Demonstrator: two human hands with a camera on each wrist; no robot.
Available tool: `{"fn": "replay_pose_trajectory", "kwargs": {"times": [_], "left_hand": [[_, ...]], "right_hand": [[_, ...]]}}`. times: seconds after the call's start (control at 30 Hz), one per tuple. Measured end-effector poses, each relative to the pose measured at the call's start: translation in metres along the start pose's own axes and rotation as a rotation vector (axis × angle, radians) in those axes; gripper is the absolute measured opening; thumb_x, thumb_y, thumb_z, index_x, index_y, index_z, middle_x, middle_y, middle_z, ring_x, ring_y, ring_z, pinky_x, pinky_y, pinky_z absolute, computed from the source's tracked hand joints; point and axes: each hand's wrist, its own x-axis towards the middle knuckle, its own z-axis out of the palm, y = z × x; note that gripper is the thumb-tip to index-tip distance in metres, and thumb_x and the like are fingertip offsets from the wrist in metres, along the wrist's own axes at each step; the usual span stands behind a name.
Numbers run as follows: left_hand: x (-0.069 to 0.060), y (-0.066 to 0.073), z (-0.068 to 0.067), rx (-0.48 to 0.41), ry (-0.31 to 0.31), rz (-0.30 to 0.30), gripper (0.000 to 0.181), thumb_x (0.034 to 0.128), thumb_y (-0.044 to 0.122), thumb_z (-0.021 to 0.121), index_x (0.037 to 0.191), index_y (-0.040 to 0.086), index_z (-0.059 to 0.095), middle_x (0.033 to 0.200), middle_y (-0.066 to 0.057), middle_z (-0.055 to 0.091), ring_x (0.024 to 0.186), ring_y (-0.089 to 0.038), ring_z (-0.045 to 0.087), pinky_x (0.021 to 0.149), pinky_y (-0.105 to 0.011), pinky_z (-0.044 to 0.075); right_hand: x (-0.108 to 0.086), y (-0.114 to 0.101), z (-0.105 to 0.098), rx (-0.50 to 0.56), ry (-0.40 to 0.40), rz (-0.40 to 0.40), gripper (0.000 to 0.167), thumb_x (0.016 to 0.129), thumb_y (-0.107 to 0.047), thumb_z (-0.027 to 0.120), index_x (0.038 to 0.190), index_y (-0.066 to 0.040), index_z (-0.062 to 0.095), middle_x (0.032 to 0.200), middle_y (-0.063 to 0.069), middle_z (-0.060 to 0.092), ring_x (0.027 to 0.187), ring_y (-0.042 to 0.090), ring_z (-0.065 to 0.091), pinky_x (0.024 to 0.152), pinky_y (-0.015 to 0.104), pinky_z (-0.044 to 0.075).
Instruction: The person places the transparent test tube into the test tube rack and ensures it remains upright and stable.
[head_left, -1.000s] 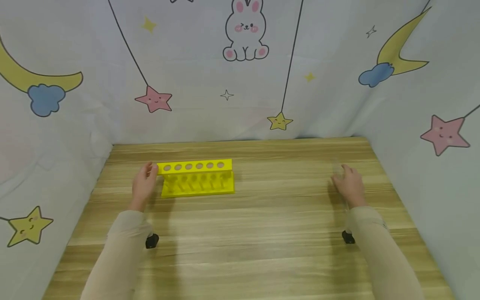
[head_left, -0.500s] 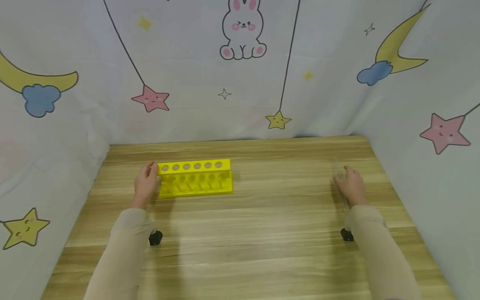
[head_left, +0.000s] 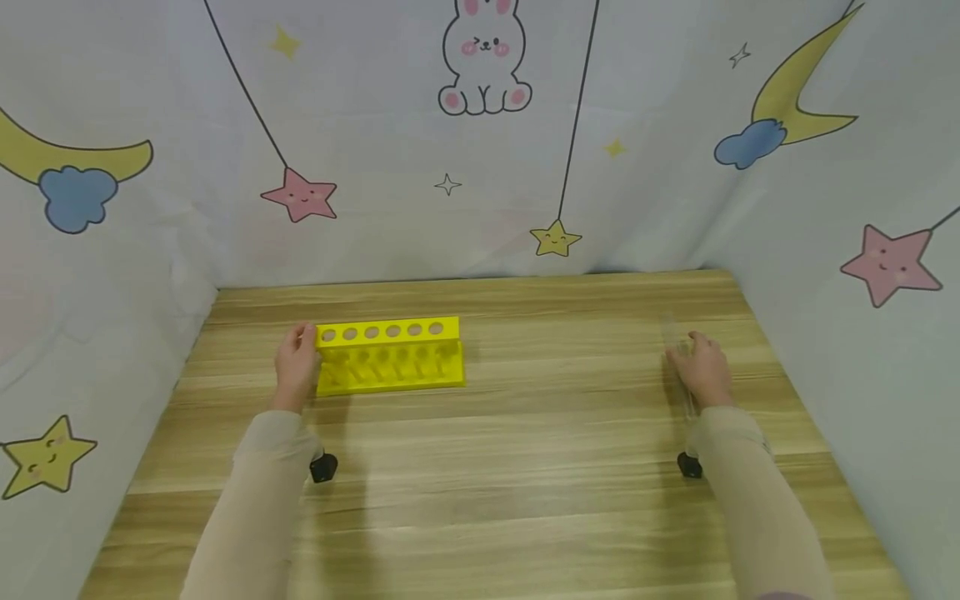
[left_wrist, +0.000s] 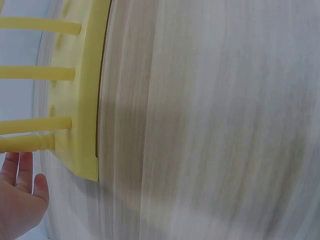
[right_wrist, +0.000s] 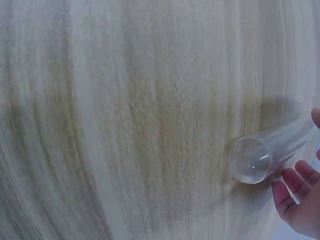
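Evidently our left hand [head_left: 296,367] touches the yellow six-holed rack's [head_left: 382,335] end; whether it grips, we cannot tell. Our right hand [head_left: 703,370] grasps a clear cylindrical tube [right_wrist: 280,142].

- The person's left sleeve [head_left: 251,508] and right sleeve [head_left: 761,508] are long, plain and pale cream
- The left cuff [head_left: 275,429] and right cuff [head_left: 724,423] look loose and softly creased
- A small, blocky black piece [head_left: 323,467] juts from the left cuff's inner side, its black twin [head_left: 690,465] from the right's
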Motion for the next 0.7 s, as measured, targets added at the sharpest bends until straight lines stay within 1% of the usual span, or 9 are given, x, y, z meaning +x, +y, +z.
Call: {"fn": "replay_pose_trajectory", "kwargs": {"times": [0.1,0.2,0.33,0.43,0.6,0.7], "left_hand": [[0.0,0.0003,0.0026,0.014,0.006,-0.006,0.055,0.0937,0.045,0.025,0.135,0.009,0.033,0.135,-0.014,0.036,0.113,-0.027,0.038,0.095,-0.038,0.034],[-0.0013,0.0006,0.0042,0.028,0.007,0.01,0.055,0.094,0.045,0.023,0.133,0.007,0.035,0.131,-0.016,0.039,0.108,-0.027,0.04,0.092,-0.037,0.034],[-0.0033,0.0014,0.0044,0.033,0.007,0.04,0.056,0.0946,0.044,0.022,0.131,0.004,0.037,0.13,-0.018,0.041,0.113,-0.028,0.037,0.097,-0.04,0.031],[-0.0035,0.001,0.0047,0.038,0.004,0.052,0.057,0.0946,0.044,0.021,0.13,0.003,0.037,0.129,-0.018,0.042,0.116,-0.029,0.036,0.099,-0.041,0.029],[-0.0008,-0.0019,0.0055,0.051,0.004,0.067,0.054,0.0952,0.043,0.021,0.126,0.002,0.039,0.124,-0.018,0.046,0.111,-0.029,0.038,0.095,-0.039,0.03],[0.0017,-0.0033,0.0051,0.064,-0.003,0.064,0.054,0.0956,0.042,0.021,0.127,0.002,0.038,0.125,-0.018,0.045,0.113,-0.03,0.038,0.097,-0.04,0.029]], "right_hand": [[-0.0012,-0.0007,-0.0004,0.004,0.005,0.002,0.066,0.089,-0.04,0.045,0.134,0.004,0.026,0.129,0.034,0.03,0.112,0.049,0.034,0.09,0.056,0.033],[-0.0025,-0.0008,-0.0007,0.012,0.012,0.002,0.065,0.089,-0.04,0.045,0.133,0.005,0.028,0.126,0.034,0.034,0.109,0.047,0.038,0.086,0.055,0.036],[-0.0023,-0.001,-0.0003,0.027,0.018,-0.003,0.064,0.089,-0.04,0.045,0.131,0.006,0.03,0.122,0.033,0.038,0.106,0.045,0.041,0.082,0.052,0.039],[-0.0019,-0.001,0.0003,0.031,0.016,-0.01,0.063,0.089,-0.039,0.044,0.13,0.007,0.031,0.123,0.033,0.039,0.106,0.045,0.042,0.081,0.052,0.039],[-0.0001,-0.0015,0.0025,0.028,0.005,-0.008,0.064,0.088,-0.041,0.044,0.129,0.008,0.033,0.124,0.034,0.04,0.106,0.047,0.044,0.082,0.053,0.039],[0.0008,-0.0016,0.0045,0.024,0.006,-0.002,0.064,0.088,-0.041,0.044,0.128,0.008,0.035,0.124,0.034,0.041,0.105,0.047,0.045,0.081,0.052,0.039]]}}
